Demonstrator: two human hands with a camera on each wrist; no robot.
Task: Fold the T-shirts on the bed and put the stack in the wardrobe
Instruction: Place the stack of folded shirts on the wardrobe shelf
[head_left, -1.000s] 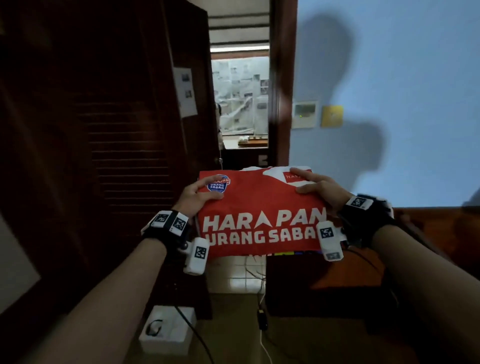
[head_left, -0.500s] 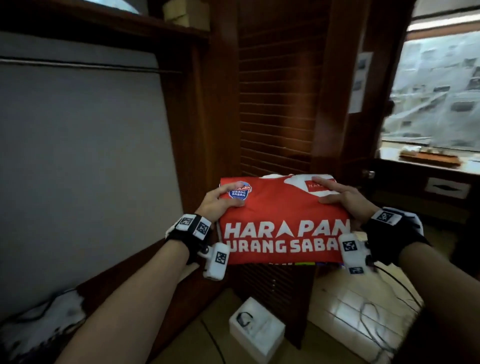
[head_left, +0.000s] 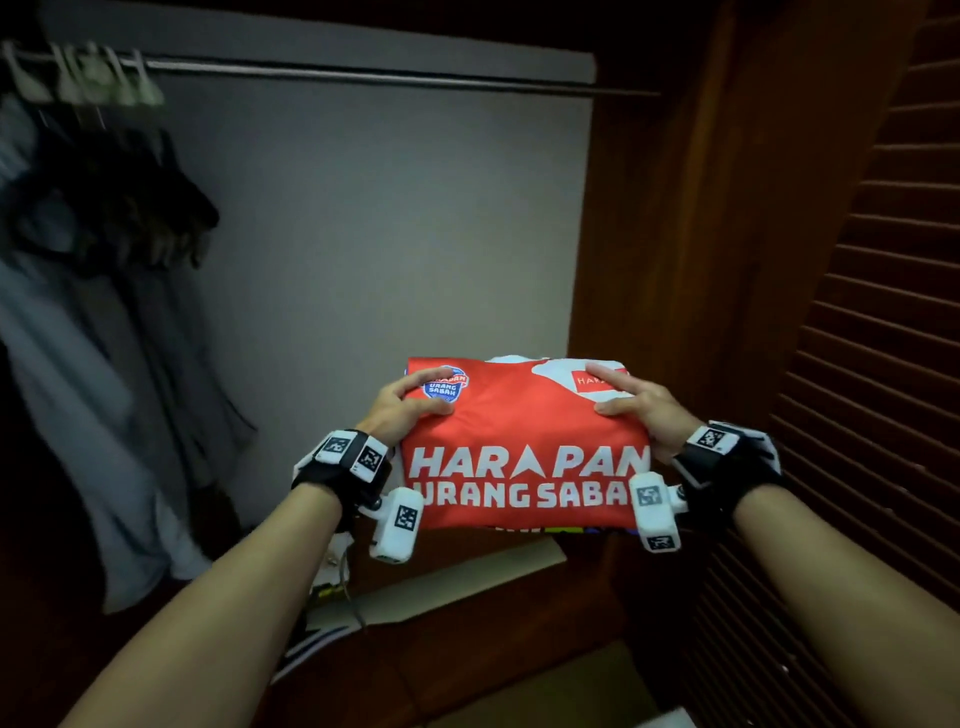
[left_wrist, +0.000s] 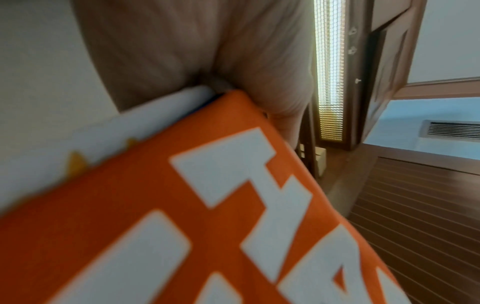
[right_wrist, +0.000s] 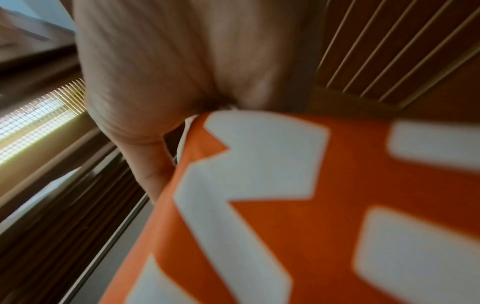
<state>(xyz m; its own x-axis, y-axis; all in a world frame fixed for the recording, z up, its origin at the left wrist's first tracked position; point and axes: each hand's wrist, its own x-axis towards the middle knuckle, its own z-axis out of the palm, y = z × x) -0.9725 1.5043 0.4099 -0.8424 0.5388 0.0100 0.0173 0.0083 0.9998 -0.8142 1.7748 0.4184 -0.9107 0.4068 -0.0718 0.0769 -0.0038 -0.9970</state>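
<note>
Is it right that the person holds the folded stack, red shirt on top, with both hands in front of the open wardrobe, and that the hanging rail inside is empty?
Not quite. In the head view the rail has clothes hanging at its left end. The rest holds: left hand and right hand grip the stack.

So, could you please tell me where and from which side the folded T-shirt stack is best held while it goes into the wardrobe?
Hold the stack by its two short ends, one hand per side, as now: left hand and right hand, thumbs on top, fingers probably underneath. It is flat, wide and floppy, with more shirts under the red one, so a grip on both ends should keep the layers together and level.
</note>
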